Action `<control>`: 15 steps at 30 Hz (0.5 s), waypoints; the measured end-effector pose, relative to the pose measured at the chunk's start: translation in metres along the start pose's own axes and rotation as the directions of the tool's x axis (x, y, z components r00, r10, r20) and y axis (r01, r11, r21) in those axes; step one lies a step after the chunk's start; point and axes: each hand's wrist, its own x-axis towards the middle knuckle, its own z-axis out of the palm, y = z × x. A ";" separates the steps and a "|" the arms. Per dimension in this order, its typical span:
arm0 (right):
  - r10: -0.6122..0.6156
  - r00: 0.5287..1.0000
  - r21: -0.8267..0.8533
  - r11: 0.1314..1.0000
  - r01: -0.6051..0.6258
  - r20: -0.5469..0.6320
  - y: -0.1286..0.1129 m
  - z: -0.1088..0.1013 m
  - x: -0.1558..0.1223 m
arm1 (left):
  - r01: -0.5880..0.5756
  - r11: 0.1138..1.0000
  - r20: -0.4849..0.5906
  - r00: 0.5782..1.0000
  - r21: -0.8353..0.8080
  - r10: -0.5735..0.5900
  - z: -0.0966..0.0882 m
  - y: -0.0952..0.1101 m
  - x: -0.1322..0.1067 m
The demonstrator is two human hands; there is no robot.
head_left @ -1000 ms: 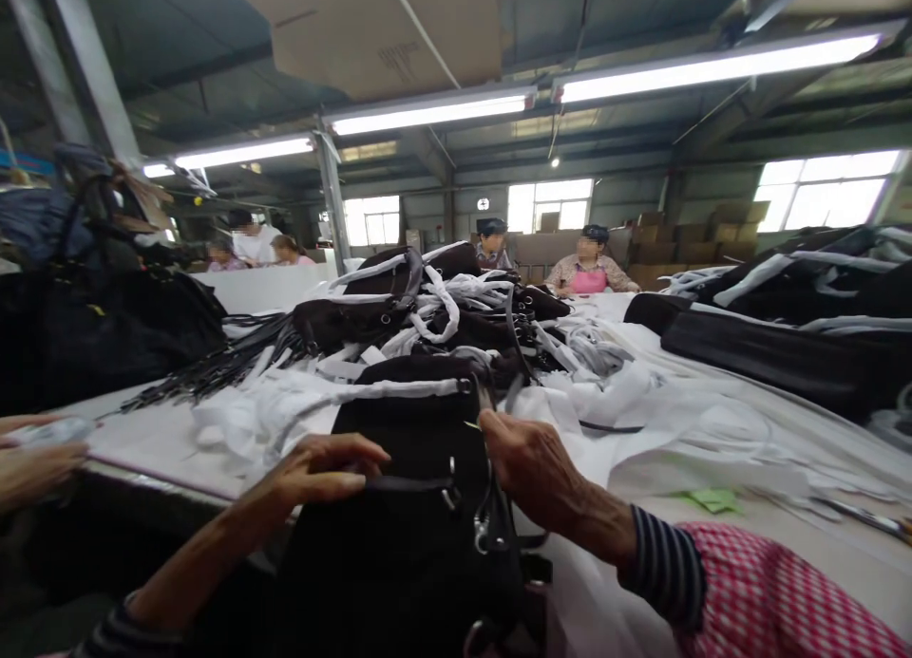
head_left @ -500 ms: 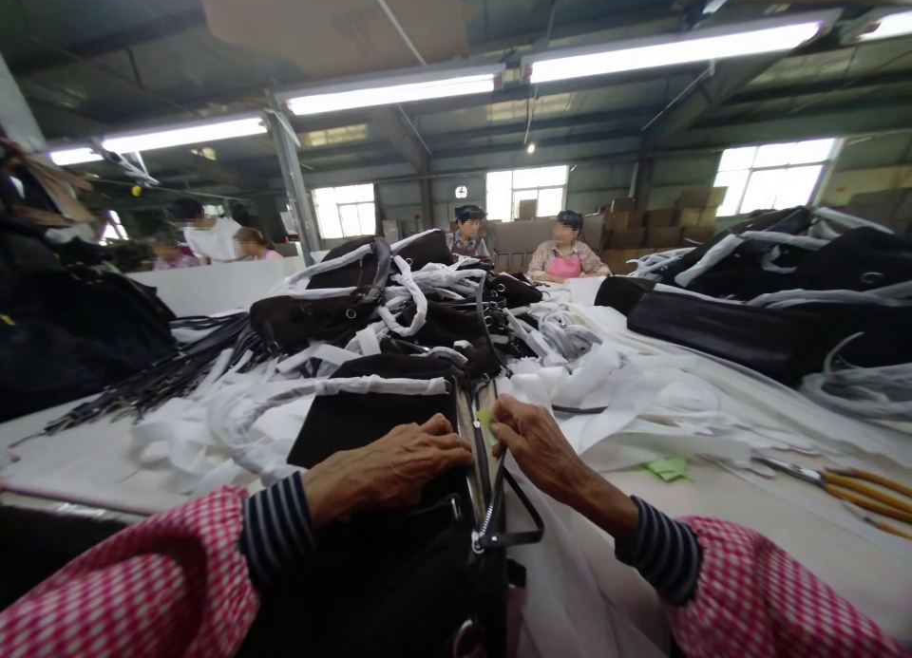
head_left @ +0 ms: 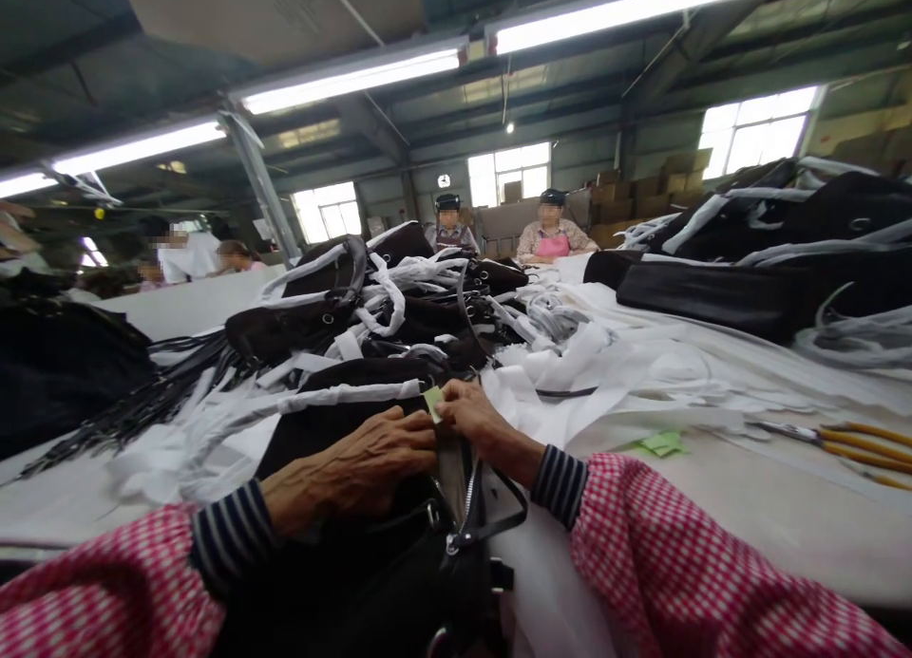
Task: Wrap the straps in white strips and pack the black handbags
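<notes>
A black bag (head_left: 334, 430) lies in front of me on the table, its zipper (head_left: 466, 506) running toward me. My left hand (head_left: 356, 463) rests on the bag's top edge, fingers curled and pressed against it. My right hand (head_left: 466, 416) pinches a small pale green tag (head_left: 433, 402) at the bag's opening, right beside my left fingertips. A white paper-wrapped handle (head_left: 342, 397) lies across the far end of the bag.
A heap of dark bags with white-wrapped straps (head_left: 385, 297) lies just beyond. More black bags (head_left: 748, 259) are stacked at right. Yellow-handled scissors (head_left: 847, 440) and green tags (head_left: 659, 441) lie on the white table (head_left: 748, 506). Other people (head_left: 552, 226) sit at the far end.
My left hand has moved right along the bag's top to meet the right. My right hand has carried the green tag left to the bag's opening. The view has shifted right.
</notes>
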 end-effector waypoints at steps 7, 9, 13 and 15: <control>-0.186 0.971 -0.260 0.940 0.219 0.148 0.026 -0.003 -0.002 | 0.202 0.976 0.105 0.976 -0.084 -0.193 -0.066 -0.018 -0.046; -0.217 0.957 -0.353 0.895 0.274 0.193 0.025 -0.001 -0.005 | 0.206 0.978 0.071 0.975 0.043 -0.208 -0.053 -0.024 -0.049; -0.244 0.943 -0.437 0.840 0.323 0.228 0.027 0.000 -0.009 | 0.325 0.899 -0.101 0.946 0.294 -0.309 0.004 -0.019 -0.043; -0.264 0.946 -0.437 0.840 0.322 0.190 0.030 0.000 -0.009 | 0.324 0.883 -0.138 0.946 0.341 -0.294 0.025 -0.013 -0.040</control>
